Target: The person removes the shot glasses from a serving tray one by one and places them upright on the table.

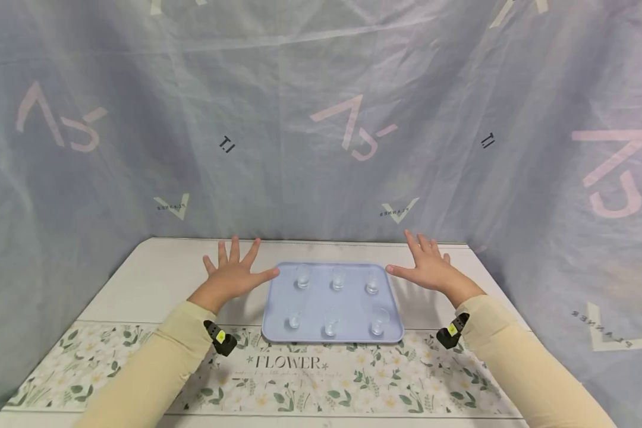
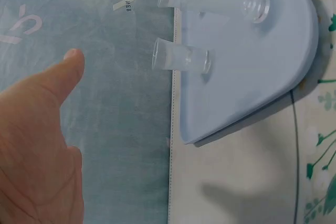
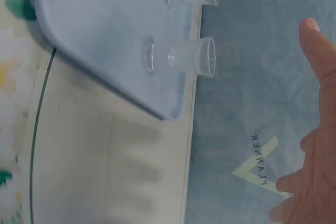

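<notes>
A pale blue tray [image 1: 315, 300] lies on the table, bearing several small clear glasses in two rows. One back-row glass [image 1: 338, 279] stands in the middle, with another glass [image 1: 302, 277] to its left and a third glass [image 1: 373, 281] to its right. My left hand [image 1: 232, 276] is held over the tray's left side, fingers spread and thumb toward the tray's back left corner. On the other side my right hand [image 1: 430, 267] is raised beside the back right corner, fingers spread and straight. Both hands are free of any object.
The white table [image 1: 139, 291] carries a floral strip [image 1: 278, 380] printed with "FLOWER" along its front. A grey-blue printed curtain [image 1: 278, 148] encloses the back and both sides. Each wrist wears a small black camera, such as the left camera [image 1: 226, 345].
</notes>
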A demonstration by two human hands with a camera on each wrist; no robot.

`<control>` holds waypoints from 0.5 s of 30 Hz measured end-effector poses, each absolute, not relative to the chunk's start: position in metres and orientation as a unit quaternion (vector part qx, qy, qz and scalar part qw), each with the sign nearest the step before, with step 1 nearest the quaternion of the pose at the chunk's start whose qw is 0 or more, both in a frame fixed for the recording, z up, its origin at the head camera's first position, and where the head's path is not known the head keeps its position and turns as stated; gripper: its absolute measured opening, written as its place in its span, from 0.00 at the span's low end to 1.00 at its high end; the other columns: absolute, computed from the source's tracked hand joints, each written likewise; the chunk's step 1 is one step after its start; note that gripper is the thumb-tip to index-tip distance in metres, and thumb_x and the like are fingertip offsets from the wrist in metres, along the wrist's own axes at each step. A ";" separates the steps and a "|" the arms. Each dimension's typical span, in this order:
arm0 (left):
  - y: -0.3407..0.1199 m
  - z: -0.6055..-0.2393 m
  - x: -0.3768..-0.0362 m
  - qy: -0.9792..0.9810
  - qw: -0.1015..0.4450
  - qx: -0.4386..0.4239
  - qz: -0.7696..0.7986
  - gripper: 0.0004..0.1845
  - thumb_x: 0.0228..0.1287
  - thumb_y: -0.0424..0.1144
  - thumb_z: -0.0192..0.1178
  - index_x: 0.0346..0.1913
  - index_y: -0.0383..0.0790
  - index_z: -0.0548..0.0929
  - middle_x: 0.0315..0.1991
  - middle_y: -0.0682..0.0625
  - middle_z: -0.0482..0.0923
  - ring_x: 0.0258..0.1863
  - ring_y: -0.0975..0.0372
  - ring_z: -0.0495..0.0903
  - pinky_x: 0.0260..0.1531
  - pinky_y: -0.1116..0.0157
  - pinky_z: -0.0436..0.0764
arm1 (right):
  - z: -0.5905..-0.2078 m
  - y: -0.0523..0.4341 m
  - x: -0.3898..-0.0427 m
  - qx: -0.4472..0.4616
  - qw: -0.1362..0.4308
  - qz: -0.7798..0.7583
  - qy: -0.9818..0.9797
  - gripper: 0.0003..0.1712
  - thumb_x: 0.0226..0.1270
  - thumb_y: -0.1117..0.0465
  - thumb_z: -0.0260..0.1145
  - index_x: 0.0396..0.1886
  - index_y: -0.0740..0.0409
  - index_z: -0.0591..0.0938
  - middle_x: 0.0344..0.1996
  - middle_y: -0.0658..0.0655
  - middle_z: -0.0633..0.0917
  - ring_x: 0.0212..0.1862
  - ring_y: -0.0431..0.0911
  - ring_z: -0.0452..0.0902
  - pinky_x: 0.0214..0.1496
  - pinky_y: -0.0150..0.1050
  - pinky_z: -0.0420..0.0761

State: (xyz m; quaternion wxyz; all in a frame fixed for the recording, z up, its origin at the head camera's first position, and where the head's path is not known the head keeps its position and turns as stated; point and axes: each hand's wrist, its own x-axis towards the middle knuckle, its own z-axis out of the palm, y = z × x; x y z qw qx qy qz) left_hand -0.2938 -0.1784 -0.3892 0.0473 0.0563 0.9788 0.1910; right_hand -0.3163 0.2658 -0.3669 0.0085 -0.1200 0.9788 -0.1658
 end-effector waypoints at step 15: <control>-0.168 -0.420 -0.296 0.975 0.016 0.052 0.216 0.55 0.63 0.81 0.39 0.83 0.54 0.38 0.79 0.31 0.22 0.75 0.37 0.16 0.64 0.30 0.20 | -0.419 0.253 -0.328 -0.152 -0.039 -0.329 0.931 0.61 0.66 0.36 0.67 0.84 0.54 0.43 0.76 0.71 0.61 0.76 0.69 0.53 0.71 0.69 0.58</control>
